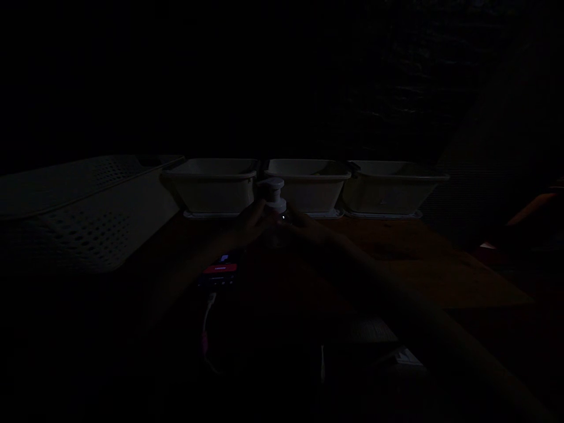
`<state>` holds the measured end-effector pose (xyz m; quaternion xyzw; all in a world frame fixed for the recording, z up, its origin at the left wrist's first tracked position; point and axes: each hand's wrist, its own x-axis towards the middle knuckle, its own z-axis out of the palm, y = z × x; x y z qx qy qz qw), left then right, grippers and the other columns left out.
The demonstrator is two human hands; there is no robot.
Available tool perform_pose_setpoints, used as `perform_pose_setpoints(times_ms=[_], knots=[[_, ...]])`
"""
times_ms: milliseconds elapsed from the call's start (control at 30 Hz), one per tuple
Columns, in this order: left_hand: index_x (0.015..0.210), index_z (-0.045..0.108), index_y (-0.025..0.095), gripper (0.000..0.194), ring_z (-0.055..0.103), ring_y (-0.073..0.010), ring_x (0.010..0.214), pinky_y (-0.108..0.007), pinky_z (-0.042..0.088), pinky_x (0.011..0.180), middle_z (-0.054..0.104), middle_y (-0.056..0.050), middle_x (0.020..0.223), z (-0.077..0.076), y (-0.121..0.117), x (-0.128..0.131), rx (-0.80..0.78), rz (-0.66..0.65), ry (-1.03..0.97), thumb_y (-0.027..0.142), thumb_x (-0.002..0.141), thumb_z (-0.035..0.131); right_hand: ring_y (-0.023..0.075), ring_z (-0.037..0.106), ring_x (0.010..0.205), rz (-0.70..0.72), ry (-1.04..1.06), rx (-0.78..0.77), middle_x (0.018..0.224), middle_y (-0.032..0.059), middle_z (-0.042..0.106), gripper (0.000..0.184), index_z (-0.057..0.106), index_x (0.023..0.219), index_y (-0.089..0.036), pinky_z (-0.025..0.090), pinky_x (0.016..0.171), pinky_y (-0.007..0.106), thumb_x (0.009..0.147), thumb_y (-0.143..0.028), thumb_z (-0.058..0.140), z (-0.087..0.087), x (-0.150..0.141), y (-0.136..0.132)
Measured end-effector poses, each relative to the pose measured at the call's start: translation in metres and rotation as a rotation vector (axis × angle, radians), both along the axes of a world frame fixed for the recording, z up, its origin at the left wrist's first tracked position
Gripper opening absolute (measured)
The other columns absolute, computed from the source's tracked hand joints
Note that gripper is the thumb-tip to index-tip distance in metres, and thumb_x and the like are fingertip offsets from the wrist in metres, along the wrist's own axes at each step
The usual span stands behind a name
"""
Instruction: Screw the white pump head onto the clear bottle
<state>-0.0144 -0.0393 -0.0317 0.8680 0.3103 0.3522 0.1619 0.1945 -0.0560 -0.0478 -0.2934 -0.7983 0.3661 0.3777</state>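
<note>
The scene is very dark. A pump bottle (275, 238) with a white pump top (276, 202) stands upright over the wooden table, between my two hands. My left hand (254, 220) is closed against its left side, just below the pump collar. From the right, my right hand (308, 226) meets the other side, its fingers curled onto the bottle. A small bright glint shows near the right fingertips. The bottle's lower part is dim, and I cannot tell whether its base touches the table.
Three pale rectangular tubs (304, 191) stand in a row behind the bottle. To the left is a large perforated plastic basket (145, 202). A lit phone (219, 273) with a white cable (207, 311) lies on the wooden table (423, 264). Another person's arm (533, 208) shows at far right.
</note>
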Motion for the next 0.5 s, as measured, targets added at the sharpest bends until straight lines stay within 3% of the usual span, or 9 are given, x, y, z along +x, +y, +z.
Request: perform_pose_setpoints(times_ms=[300, 500], knots=[[0.128, 0.047, 0.018, 0.050, 0.058, -0.0285, 0.118, -0.043, 0.047, 0.098, 0.059, -0.017, 0.130, -0.0005, 0.0018, -0.0034, 0.012, -0.040, 0.035, 0.055, 0.095, 0.044, 0.0300, 0.054, 0.126, 0.002, 0.123, -0.153, 0.135, 0.0122, 0.058, 0.076, 0.041, 0.143, -0.021, 0.044, 0.109, 0.051, 0.082, -0.059, 0.066, 0.0012, -0.0017, -0.0083], [0.139, 0.039, 0.021, 0.055, 0.055, -0.0283, 0.126, -0.043, 0.047, 0.100, 0.054, -0.017, 0.139, 0.0042, -0.0051, -0.0027, -0.072, -0.102, 0.044, 0.052, 0.095, 0.050, 0.0301, 0.051, 0.131, -0.052, 0.166, -0.201, 0.138, 0.0108, 0.056, 0.067, 0.049, 0.136, -0.023, 0.038, 0.114, 0.053, 0.085, -0.065, 0.057, 0.0003, 0.0006, -0.0090]])
